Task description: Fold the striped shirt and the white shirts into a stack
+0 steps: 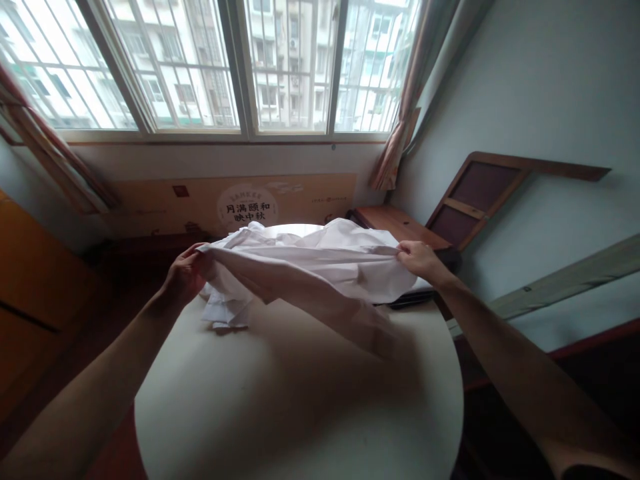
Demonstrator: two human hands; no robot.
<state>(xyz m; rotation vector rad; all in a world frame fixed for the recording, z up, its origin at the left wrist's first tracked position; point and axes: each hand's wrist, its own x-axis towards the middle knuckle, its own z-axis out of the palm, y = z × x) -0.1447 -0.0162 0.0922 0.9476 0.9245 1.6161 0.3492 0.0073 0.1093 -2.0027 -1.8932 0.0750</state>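
1. The left hand (pixel 186 272) has its grip clamped on one edge of a white garment (pixel 310 263), fingers curled over the cloth at the left end.
2. The right hand (pixel 419 259) has its grip pinched shut on the opposite edge of the same garment, thumb on top of the fabric.
3. The garment is stretched between the two hands and lifted above the far half of a round pale table (pixel 300 400); its top edge runs nearly level from hand to hand.
4. Part of the cloth hangs down: a crumpled corner rests on the table just below the left hand, and a long fold droops toward the middle of the table, blurred.
5. The far side of the garment covers the back of the table, where a dark flat object (pixel 413 298) shows under the cloth near the right hand; what it is cannot be told.
6. Behind the table stand a printed cardboard panel (pixel 235 203) against the wall, a barred window (pixel 240 67) above it, and a wooden frame (pixel 475 197) leaning on the right wall.
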